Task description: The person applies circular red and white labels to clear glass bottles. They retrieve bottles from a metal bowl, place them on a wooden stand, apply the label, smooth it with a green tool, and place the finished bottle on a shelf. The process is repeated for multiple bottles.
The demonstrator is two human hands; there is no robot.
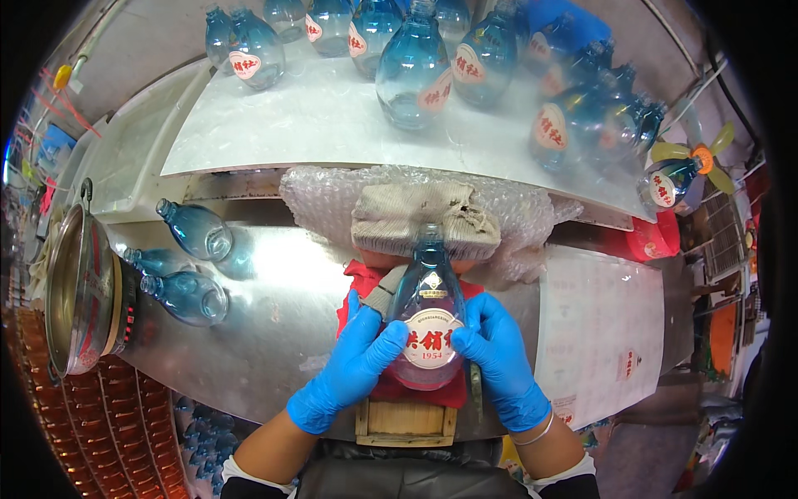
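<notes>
Both blue-gloved hands hold one blue-tinted glass bottle, its neck pointing away from me. It bears a round cream label with red print and a small gold mark above. My left hand is closed on the bottle's left side, the thumb at the label's edge. My right hand grips the other side, its thumb near the label's right edge. Beneath the bottle lies a red cloth, with a grey knit piece by my left fingers. The bottle neck overlaps a folded knit pad.
Bubble wrap lies around the pad. Several labelled bottles stand on the raised white board. Unlabelled bottles lie at left, beside a metal pan. At right is a label sheet; a small wooden block sits nearest me.
</notes>
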